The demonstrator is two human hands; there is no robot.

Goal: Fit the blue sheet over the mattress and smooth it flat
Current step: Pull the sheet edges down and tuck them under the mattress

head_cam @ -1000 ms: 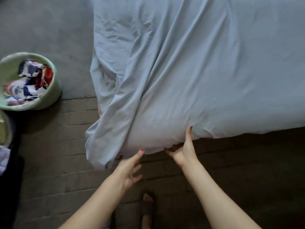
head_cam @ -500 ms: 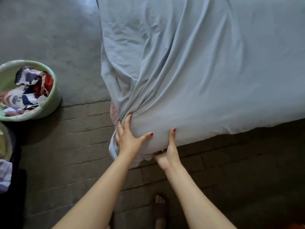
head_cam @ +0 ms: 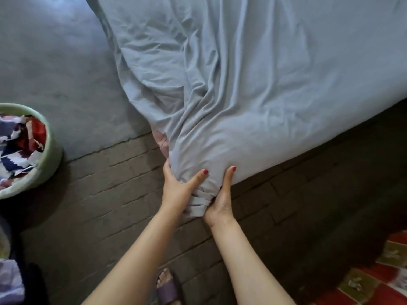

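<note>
From the head camera, the blue sheet (head_cam: pixel 253 84) lies draped over the mattress (head_cam: pixel 160 140), whose pink corner peeks out just left of the gathered cloth at the near corner. That corner is the landmark here. The left hand (head_cam: pixel 178 190) grips the bunched fabric right at it, thumb laid across the front and the other fingers curled round the left side of the bunch. The right hand (head_cam: pixel 221 201) cups the same bunch from the right, thumb pointing up along the cloth; its remaining fingers are hidden under the sheet, so whether they are curled tight I cannot tell. Judging by this, the sheet is spread over the top but the near corner is not yet tucked under, and long creases fan away from it across the surface, so fitting this corner and smoothing remain. Left of the corner, well apart on the floor, stands a green basket (head_cam: pixel 49 170) holding patterned cloth. Below the corner, a sandalled foot (head_cam: pixel 168 282) stands on the brick floor (head_cam: pixel 110 194).
</note>
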